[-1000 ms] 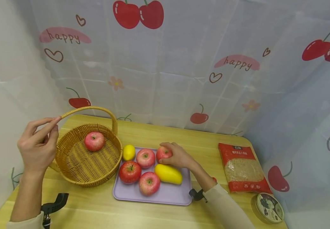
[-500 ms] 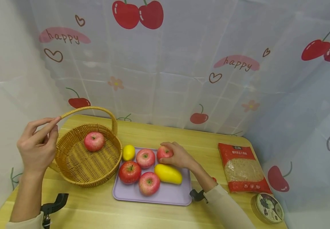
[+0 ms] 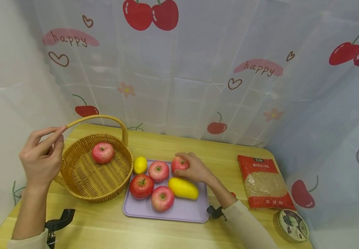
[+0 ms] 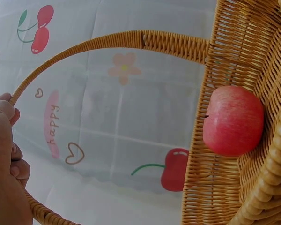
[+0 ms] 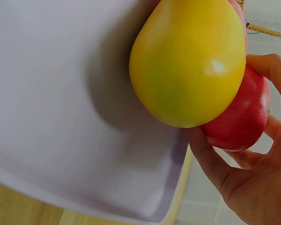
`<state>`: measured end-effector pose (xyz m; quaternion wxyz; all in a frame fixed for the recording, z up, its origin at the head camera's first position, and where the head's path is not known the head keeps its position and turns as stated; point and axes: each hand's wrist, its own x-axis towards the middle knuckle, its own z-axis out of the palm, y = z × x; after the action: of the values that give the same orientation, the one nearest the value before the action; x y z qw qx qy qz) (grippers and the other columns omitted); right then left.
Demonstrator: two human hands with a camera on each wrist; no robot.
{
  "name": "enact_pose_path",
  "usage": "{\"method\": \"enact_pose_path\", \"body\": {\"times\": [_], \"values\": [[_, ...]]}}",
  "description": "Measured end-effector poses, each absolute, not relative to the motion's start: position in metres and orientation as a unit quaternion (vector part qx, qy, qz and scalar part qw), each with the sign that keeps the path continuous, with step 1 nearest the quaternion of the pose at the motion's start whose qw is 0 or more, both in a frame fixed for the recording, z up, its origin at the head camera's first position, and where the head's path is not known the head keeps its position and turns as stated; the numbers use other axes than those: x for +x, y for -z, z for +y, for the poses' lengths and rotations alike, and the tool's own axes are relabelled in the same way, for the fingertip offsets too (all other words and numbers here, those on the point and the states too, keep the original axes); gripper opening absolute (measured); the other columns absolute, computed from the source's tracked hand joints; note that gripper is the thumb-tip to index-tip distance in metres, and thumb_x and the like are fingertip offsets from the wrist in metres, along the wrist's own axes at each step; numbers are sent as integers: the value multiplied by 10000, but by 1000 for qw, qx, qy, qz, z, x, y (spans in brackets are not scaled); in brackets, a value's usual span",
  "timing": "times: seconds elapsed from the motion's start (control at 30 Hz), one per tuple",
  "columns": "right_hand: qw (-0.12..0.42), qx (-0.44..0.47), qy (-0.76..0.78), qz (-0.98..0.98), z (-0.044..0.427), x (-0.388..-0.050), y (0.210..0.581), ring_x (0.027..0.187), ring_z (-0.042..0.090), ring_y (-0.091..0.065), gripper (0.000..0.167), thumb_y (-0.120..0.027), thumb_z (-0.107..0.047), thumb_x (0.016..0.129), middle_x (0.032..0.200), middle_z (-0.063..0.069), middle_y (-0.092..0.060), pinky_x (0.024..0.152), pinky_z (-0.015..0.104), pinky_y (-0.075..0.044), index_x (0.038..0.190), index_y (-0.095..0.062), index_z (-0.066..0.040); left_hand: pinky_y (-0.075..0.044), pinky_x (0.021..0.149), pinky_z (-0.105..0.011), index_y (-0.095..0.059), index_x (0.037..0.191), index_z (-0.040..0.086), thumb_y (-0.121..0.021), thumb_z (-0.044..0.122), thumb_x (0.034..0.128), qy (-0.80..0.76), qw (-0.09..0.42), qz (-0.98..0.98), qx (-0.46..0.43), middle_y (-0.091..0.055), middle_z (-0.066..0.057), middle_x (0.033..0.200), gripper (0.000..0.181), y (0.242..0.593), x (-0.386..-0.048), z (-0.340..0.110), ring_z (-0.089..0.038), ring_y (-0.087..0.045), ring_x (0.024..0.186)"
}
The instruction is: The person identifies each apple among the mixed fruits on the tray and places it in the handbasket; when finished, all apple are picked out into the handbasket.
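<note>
My left hand (image 3: 42, 159) pinches the arched handle (image 4: 98, 43) of a round wicker basket (image 3: 97, 199). One pink-red apple (image 3: 103, 153) rests inside the basket, near its back wall. At the back right of a lilac tray (image 3: 164, 217), my right hand (image 3: 196, 169) holds another apple (image 3: 179, 164) between thumb and fingers. In front of that apple lies a yellow mango (image 3: 183, 188), which partly covers it in the right wrist view. Also on the tray are a lemon (image 3: 140, 165), a pink apple (image 3: 158, 171), a darker red apple (image 3: 141, 186) and a front apple (image 3: 162, 199).
On the right of the wooden table (image 3: 104, 228) lies a red bag of dry food (image 3: 265, 181). A round lidded tub (image 3: 293, 225) stands at the front right. A printed curtain (image 3: 173, 86) hangs behind the table. The basket stands close to the tray's left side.
The right hand and the apple it holds have shifted very slightly to the right. The left hand and basket keep their place.
</note>
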<state>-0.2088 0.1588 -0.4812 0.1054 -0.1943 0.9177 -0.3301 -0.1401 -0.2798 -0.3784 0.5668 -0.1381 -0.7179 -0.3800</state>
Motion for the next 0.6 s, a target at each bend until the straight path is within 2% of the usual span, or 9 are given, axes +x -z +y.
{"method": "enact_pose_path", "body": {"times": [0.27, 0.6], "values": [[86, -186, 340, 918, 158, -206, 477, 941, 171, -577, 700, -805, -481, 802, 1107, -12, -550, 824, 329, -530, 1433, -558, -306, -198, 552, -84, -794, 994, -17, -629, 12, 932, 376, 566, -721, -136, -689, -252, 990, 179, 378, -140, -280, 59, -241, 521], [79, -194, 354, 911, 156, -201, 470, 943, 163, -576, 698, -796, -490, 810, 1122, -11, -550, 821, 315, -535, 1434, -563, -281, -190, 546, -92, -792, 991, -22, -628, 10, 931, 379, 565, -720, -138, -689, -252, 991, 178, 376, -140, -279, 49, -231, 513]]}}
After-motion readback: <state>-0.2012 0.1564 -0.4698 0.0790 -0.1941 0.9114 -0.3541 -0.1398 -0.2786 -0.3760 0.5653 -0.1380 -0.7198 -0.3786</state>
